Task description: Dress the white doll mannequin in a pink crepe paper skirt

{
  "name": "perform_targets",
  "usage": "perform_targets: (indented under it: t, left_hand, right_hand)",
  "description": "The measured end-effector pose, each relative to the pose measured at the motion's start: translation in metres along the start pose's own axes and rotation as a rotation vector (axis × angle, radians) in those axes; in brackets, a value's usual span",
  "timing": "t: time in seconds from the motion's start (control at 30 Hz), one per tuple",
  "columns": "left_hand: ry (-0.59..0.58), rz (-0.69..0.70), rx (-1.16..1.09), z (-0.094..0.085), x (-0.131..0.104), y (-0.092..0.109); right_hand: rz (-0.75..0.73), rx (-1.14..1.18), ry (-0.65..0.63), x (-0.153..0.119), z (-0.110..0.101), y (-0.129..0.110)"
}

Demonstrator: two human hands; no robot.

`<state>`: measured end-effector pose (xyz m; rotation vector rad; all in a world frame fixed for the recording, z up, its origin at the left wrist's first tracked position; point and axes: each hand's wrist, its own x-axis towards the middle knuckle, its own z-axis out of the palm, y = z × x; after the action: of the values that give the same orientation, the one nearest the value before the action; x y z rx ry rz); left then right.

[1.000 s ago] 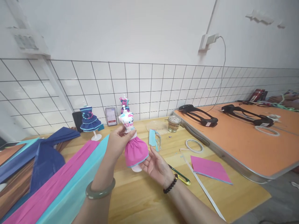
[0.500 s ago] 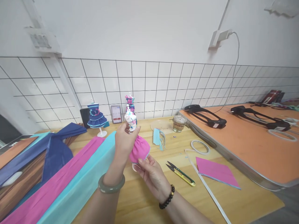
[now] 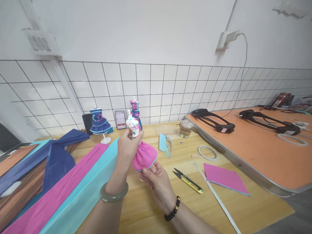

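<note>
A small white doll dress form [image 3: 133, 125], tilted to the left, is gripped round its torso by my left hand [image 3: 127, 146]. From its waist hangs a gathered pink skirt [image 3: 145, 155] with a thin blue hem. The fingers of my right hand [image 3: 157, 180] pinch that skirt at its lower edge. Part of the stand's white base peeks out beneath the hem, mostly hidden by my right fingers. Behind stands another dress form [image 3: 134, 109] in pink and navy. A third dress form [image 3: 99, 122], wearing a tiered navy dress, is at the left.
Yellow-handled thread snips [image 3: 187, 182], a folded pink cloth [image 3: 226, 178] and a tape roll [image 3: 207, 152] lie to the right. Coloured fabric strips [image 3: 80, 175] cover the left. A glass [image 3: 186, 129], light-blue scraps [image 3: 162, 143] and a phone [image 3: 120, 119] are farther back. An orange-topped surface [image 3: 263, 149] borders the right.
The dress form has tipped further left in my left hand, and its skirt has swung outward. My right hand still pinches the hem. The view has shifted slightly.
</note>
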<state>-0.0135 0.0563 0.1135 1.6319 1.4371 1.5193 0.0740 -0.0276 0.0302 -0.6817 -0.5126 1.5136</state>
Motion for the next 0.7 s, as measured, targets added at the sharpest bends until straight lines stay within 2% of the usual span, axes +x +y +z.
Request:
perform_targets:
  t: [0.27,0.47,0.7]
  left_hand:
    - [-0.041,0.024,-0.142,-0.0014,0.0033,-0.0033]
    - [-0.046,0.014,-0.131,-0.0045,0.0036,-0.0037]
    - [-0.060,0.006,-0.181,-0.0045,0.0039,-0.0021]
  right_hand:
    - [-0.025,-0.048,-0.041,-0.0004,-0.0009,-0.0013]
    - [-0.079,-0.058,-0.097,-0.0032,-0.0014,-0.0048]
    - [-0.054,-0.053,-0.011,0.0012,-0.0055,-0.0010]
